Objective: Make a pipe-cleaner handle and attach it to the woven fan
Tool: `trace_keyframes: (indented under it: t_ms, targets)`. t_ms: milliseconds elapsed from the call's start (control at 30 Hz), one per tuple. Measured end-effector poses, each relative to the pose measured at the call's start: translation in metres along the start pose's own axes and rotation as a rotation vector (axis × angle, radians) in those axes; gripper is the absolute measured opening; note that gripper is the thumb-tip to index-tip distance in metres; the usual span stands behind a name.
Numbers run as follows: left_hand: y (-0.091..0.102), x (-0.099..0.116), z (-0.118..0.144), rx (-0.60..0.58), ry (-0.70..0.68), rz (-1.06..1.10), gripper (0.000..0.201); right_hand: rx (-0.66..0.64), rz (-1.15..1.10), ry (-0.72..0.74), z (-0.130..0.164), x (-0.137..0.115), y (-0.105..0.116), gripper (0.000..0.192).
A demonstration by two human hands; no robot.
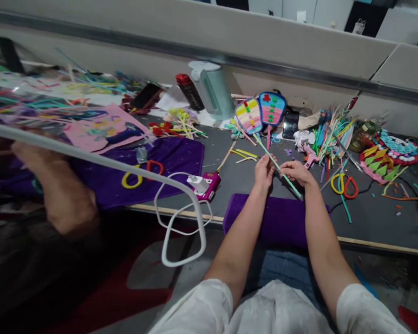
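We hold a thin green pipe cleaner (277, 165) between our hands, near the front edge of the gray desk (369, 218). Our left hand (264, 170) pinches it in the middle, and our right hand (297, 171) pinches it lower down. It is long, fuzzy and straight. Its top end reaches a flat paddle (249, 116) with soft colored stripes. A purple cloth (282, 218) lies just below our hands.

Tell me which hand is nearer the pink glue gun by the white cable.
Left. The left hand is just right of the pink glue gun, fingers on the green stick. The right hand lies farther right.
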State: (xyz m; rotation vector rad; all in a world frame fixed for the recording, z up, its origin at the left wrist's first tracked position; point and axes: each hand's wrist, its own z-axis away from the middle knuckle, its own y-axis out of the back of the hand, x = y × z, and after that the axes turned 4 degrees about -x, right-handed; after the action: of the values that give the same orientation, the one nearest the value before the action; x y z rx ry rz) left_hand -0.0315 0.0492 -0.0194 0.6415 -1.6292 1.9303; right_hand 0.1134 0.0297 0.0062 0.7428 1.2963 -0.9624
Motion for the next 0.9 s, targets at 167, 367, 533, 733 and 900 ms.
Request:
trace_keyframes:
  t_ms: [167,367,533,733,900]
  targets:
    - [0.0,0.0,0.002,-0.024,0.016,-0.047,0.024,0.067,-0.162,0.1,0.003,-0.004,0.004,0.04]
    - [-0.001,0.001,0.002,0.043,0.013,0.003,0.019,0.127,-0.354,0.228,0.004,-0.007,0.005,0.03]
    - [-0.007,0.0,0.011,-0.077,-0.022,-0.114,0.028,0.423,-0.458,0.304,-0.006,-0.004,0.011,0.029]
    - [-0.007,-0.006,0.018,-0.336,0.205,-0.219,0.036,0.58,-0.458,0.27,-0.008,-0.004,0.022,0.038]
    - [-0.007,-0.009,0.021,-0.456,0.346,-0.267,0.038,0.497,-0.371,0.179,-0.008,-0.003,0.017,0.04]
